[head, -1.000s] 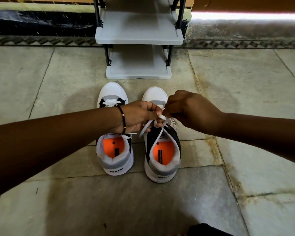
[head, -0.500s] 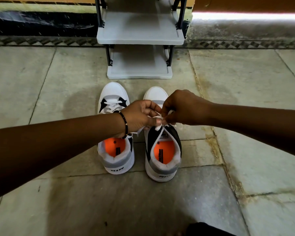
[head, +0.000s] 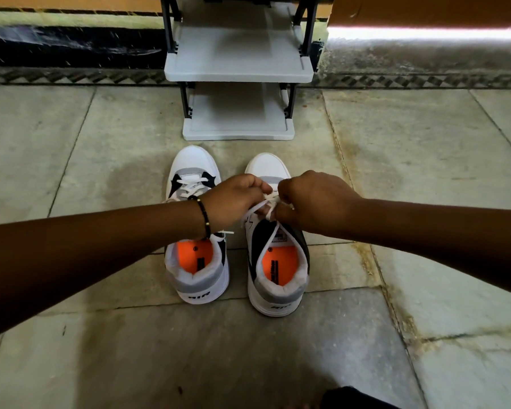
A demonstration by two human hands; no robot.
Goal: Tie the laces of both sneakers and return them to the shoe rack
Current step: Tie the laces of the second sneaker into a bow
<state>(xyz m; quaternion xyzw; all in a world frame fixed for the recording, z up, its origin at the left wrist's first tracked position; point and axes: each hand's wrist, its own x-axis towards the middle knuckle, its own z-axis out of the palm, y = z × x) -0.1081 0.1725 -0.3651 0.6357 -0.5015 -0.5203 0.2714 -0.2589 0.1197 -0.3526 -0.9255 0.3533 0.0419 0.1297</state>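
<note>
White flat lace [head: 260,209] is pinched between the fingertips of both hands, which meet knuckle to knuckle above the tongue of the right-hand sneaker [head: 278,261], a white, grey and black shoe with an orange insole. The left hand [head: 236,199] is curled into a loose fist, thumb and forefinger closed on the lace, one strand running down from under it toward the shoe's collar. The right hand [head: 310,199] is likewise clenched, back of the hand upward, its fingertips gripping a bunched bit of lace just beside the left thumb. Both forearms reach in from the lower corners, nearly level, wrists bent slightly inward; a black beaded bracelet [head: 204,216] circles the left wrist. Partly under that wrist stands the matching left-hand sneaker [head: 196,273], just beside its partner, heels toward the camera and toes away; its lower laces are crossed, and whether it carries a bow I cannot tell. Both shoes rest on the stone-slab floor [head: 425,172]. Beyond their toes, near but apart, stands the grey plastic shoe rack with black posts [head: 238,69].
</note>
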